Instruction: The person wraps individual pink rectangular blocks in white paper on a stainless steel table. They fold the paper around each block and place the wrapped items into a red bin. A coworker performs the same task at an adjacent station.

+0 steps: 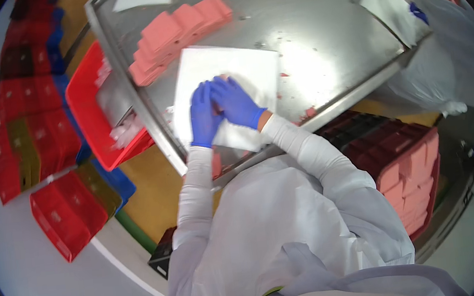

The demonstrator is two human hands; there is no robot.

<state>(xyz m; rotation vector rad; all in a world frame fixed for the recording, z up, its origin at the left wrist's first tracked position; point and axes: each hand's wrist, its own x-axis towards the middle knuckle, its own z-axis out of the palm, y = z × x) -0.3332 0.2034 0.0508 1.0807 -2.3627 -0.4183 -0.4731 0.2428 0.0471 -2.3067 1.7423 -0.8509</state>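
My left hand (204,116) and my right hand (238,103), both in blue gloves, are cupped close together over a white cutting board (258,64). A little pink material (223,77) shows past the fingertips and between the hands; the gloves hide most of it, so its shape cannot be made out. The board lies at an angle on a stainless steel table (244,20) with a raised rim. Just beyond the board, overlapping stacks of pink rectangular slabs (162,33) curve across the steel.
A red tub (86,99) holding a metal sheet and pinkish scraps stands left of the table. Stacked coloured crates (43,143) line the left. A dark red crate (435,178) of pink blocks is at lower right. Another person's gloved hand (418,13) is by a white board (387,3).
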